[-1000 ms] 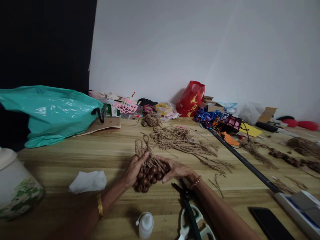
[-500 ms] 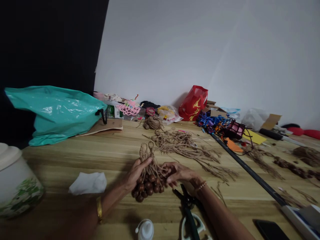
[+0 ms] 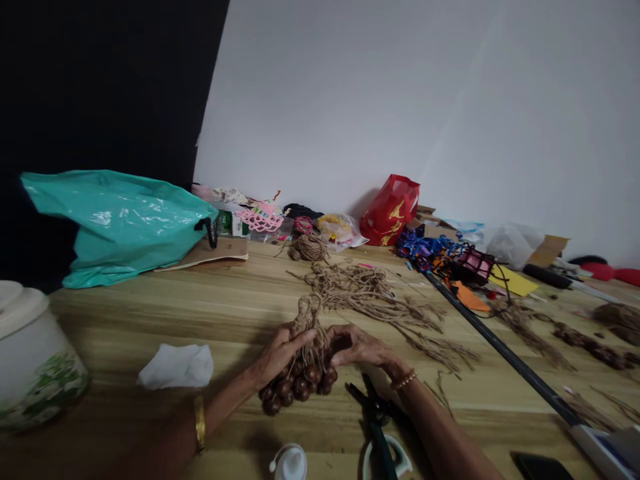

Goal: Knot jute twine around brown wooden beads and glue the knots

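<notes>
A bunch of round brown beads point(image 3: 300, 385) hangs on twine cords over the wooden table, its looped cord ends point(image 3: 307, 312) sticking up above. My left hand point(image 3: 280, 353) is closed round the cords from the left, thumb across them. From the right, my right hand point(image 3: 353, 345) pinches at the cords just above the beads; its fingertips are partly hidden. Just below my right hand lies a pair of dark-handled pruning shears point(image 3: 375, 413) with blades apart. A small white squeeze bottle point(image 3: 291, 463) stands near the bottom edge.
Loose twine point(image 3: 360, 293) and a twine ball point(image 3: 309, 247) lie behind my hands. A white tissue point(image 3: 176, 365) and a lidded tub point(image 3: 37, 360) are at left, below a teal plastic bag point(image 3: 130, 223). A dark bar point(image 3: 500, 347) crosses the right side.
The bead bunch has tipped slightly lower, and its loops are drawn closer together. My left hand has shifted a little right; my right hand has closed in on the cords.
</notes>
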